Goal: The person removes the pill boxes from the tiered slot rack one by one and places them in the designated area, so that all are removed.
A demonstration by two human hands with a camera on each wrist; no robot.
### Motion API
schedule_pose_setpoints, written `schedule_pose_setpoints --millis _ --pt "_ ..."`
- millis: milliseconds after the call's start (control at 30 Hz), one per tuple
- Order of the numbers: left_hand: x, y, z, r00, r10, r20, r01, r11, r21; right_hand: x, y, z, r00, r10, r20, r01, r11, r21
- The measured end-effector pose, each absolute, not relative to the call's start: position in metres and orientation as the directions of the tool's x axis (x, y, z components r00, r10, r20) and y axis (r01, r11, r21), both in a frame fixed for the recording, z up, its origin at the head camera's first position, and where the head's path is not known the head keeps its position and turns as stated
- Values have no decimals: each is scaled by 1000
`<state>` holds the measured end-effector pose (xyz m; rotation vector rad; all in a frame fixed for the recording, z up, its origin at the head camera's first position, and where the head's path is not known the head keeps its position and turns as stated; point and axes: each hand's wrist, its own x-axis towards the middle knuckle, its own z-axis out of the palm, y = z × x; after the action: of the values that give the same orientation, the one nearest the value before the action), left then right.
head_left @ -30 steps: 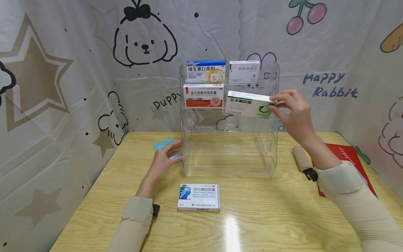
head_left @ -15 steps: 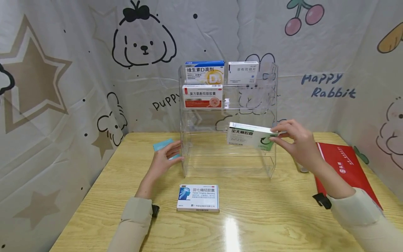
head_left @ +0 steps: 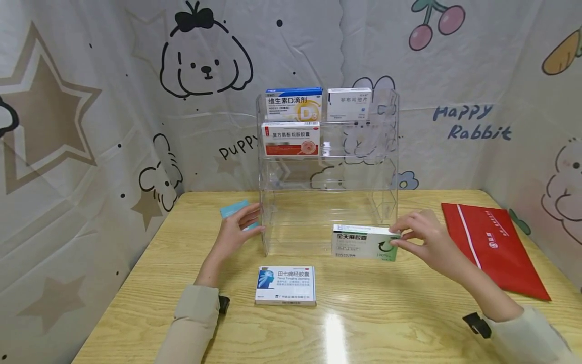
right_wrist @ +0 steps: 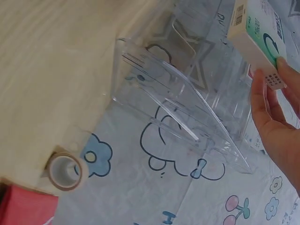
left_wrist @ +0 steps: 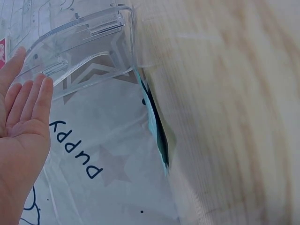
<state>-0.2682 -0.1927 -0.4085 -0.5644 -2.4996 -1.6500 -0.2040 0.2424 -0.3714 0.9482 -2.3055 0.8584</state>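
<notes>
My right hand (head_left: 425,241) pinches the right end of a white and green medicine box (head_left: 364,243) between thumb and fingers. The box is upright before the lower right part of a clear acrylic display rack (head_left: 295,246); whether it touches the rack I cannot tell. My left hand (head_left: 234,231) has its fingertips at the rack's left side, and the left wrist view shows those fingers (left_wrist: 41,96) extended. On the rack's top tier are a blue-and-white vitamin D box (head_left: 293,105) and a white box (head_left: 348,104). One tier lower stands a red-and-white box (head_left: 291,139).
A white medicine box with a blue head picture (head_left: 285,286) lies flat in front of the rack. Behind my left hand is a light-blue packet (head_left: 235,208). A red folder (head_left: 497,253) lies at right. The right wrist view shows a tape roll (right_wrist: 67,171) near the rack.
My right hand has carried the white and green box down from the rack's second tier to before its lower right part. My left hand stays at the rack's side.
</notes>
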Motion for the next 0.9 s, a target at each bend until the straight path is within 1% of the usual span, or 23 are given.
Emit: schedule_pose_setpoints --millis 133,333,567,700,900 --pt "-268 -193 -409 -931 248 269 344 341 875 -200 245 -382 -640 -468 610 -756 526 -390" --pt "-269 -193 -410 -927 250 278 353 339 872 -195 246 -394 -666 -496 557 -743 504 -440" --pt "-269 -193 -409 -925 254 281 358 339 870 -193 246 -404 -641 -542 543 -767 462 -445" --pt "-269 -193 -409 -930 248 272 345 333 878 -193 246 -408 -639 -563 524 -769 442 -463" --pt "-269 -193 -410 -928 256 272 348 332 877 -193 247 -415 -676 -583 451 -728 433 -532"
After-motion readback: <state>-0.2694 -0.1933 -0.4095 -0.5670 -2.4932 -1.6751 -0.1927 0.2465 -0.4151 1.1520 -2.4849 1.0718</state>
